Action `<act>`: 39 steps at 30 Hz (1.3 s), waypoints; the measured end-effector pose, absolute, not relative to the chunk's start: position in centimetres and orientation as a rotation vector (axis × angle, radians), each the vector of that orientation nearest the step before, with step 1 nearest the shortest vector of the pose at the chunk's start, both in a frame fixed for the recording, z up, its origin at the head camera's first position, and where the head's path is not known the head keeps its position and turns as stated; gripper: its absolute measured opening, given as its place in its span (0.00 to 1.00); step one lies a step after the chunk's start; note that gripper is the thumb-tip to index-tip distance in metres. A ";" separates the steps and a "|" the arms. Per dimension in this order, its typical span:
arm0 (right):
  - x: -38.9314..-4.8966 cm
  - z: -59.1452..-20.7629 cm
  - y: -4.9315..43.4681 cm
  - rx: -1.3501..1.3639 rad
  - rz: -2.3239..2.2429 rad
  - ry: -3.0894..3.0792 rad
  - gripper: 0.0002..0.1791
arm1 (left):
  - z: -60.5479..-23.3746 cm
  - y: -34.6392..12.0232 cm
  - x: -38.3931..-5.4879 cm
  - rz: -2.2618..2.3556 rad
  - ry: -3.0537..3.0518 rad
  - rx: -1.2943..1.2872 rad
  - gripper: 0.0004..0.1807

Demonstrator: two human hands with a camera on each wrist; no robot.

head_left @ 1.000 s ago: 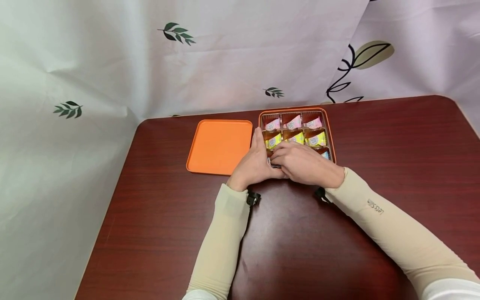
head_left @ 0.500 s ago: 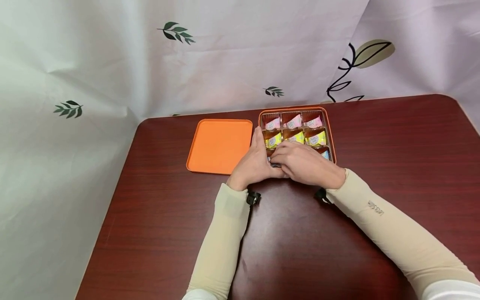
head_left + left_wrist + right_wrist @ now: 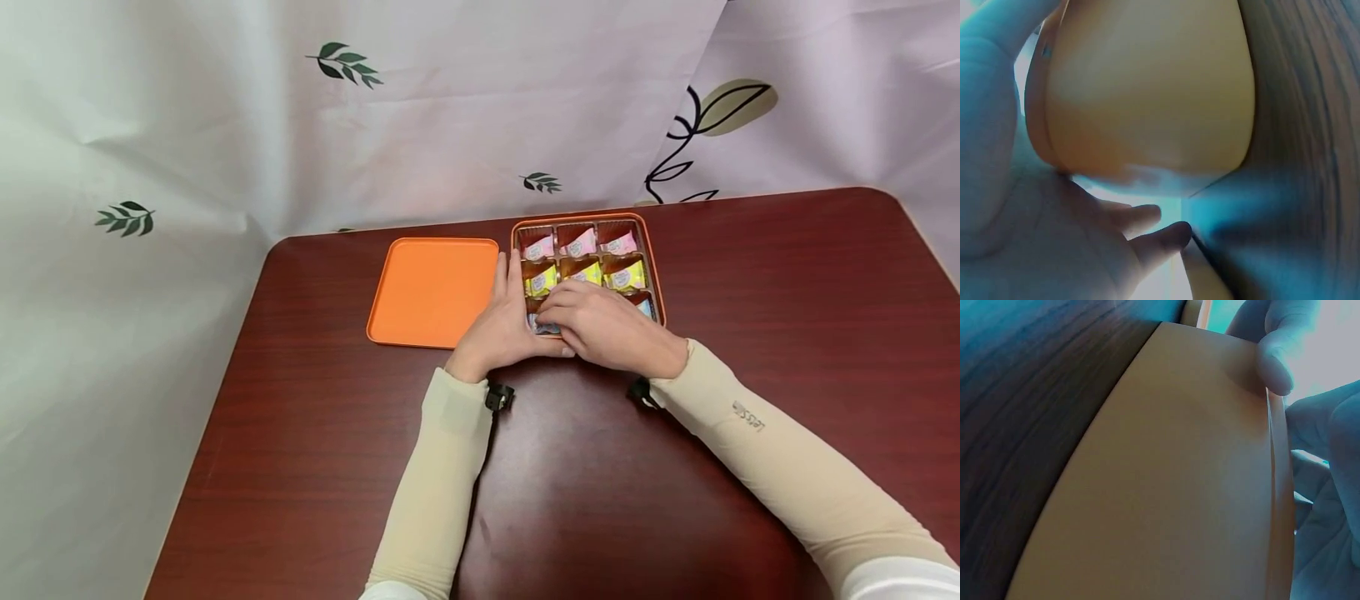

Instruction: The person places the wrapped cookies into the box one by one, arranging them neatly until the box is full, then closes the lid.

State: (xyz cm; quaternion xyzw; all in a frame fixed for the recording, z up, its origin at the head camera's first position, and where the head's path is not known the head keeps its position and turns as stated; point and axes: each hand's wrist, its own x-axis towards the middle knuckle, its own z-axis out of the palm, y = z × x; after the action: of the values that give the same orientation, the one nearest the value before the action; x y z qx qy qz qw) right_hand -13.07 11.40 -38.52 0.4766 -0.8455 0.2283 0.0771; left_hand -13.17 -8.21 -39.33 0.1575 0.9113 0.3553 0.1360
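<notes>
An orange square box (image 3: 654, 271) near the table's back edge holds a clear divided tray. Pink packets (image 3: 581, 243) fill the back row and yellow packets (image 3: 626, 277) the middle one. My left hand (image 3: 497, 329) lies round the box's front left corner, fingers straight along the left side, thumb along the front. My right hand (image 3: 607, 325) bends over the front row, its fingertips at a blue packet (image 3: 546, 323) in the front left compartment. Its thumb and the middle front compartment are hidden. Both wrist views show the box's wall (image 3: 1147, 100) close up.
To the left of the box lies a flat orange lid (image 3: 435, 292), its rim close to my left fingers. The dark red wooden table (image 3: 322, 433) meets a pale curtain (image 3: 450, 108) with leaf prints at the back and left.
My left fingers have spread slightly apart. The right hand has hardly moved over the front row, and more of the blue packet shows. The whole view has shifted slightly.
</notes>
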 end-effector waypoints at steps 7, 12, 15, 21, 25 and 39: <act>-12.4 -38.5 10.8 1.350 0.785 -2.485 0.13 | -38.3 -9.7 -13.1 1.139 2.625 0.494 0.81; -11.4 -38.1 9.7 1.280 0.796 -2.524 0.13 | -37.5 -11.6 -12.9 1.179 2.640 0.463 0.79; -10.8 -37.9 9.0 1.235 0.794 -2.561 0.16 | -37.0 -12.7 -12.9 1.186 2.658 0.444 0.77; -9.9 -37.8 6.9 1.150 0.841 -2.582 0.18 | -36.2 -15.1 -12.9 1.087 2.737 0.377 0.71; -9.4 -37.5 5.7 1.061 0.882 -2.614 0.22 | -35.8 -16.7 -13.0 1.019 2.776 0.332 0.66; -8.8 -37.5 1.5 0.998 0.938 -2.858 0.27 | -36.6 -20.5 -14.3 0.820 2.835 0.200 0.58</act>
State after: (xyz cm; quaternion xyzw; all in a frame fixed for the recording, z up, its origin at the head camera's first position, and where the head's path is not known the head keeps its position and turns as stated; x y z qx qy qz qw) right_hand -8.82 1.53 -37.45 0.3150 -0.9016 0.2960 -0.0137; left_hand -14.34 -20.54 -36.63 0.0672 0.9544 0.2759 0.0920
